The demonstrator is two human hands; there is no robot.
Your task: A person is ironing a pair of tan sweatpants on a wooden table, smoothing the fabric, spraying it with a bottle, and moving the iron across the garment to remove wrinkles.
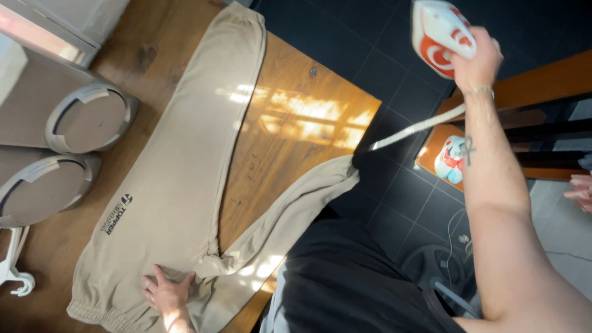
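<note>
Beige sweatpants (179, 166) lie spread on a wooden table (302, 117), one leg stretched along the table, the other leg hanging over the table's edge. My left hand (166, 291) lies flat on the sweatpants near the crotch, fingers apart. My right hand (478, 61) is raised off to the side of the table, gripping a white and red clothes iron (441, 34) held in the air. The iron's pale cord (419, 126) trails down from it.
Two grey round-ended cylinders (86, 117) (40, 185) lie at the table's left side. A white hanger (15, 271) sits at the lower left. Dark floor tiles (382, 43) lie beyond the table, with a wooden bench (542, 80) at right.
</note>
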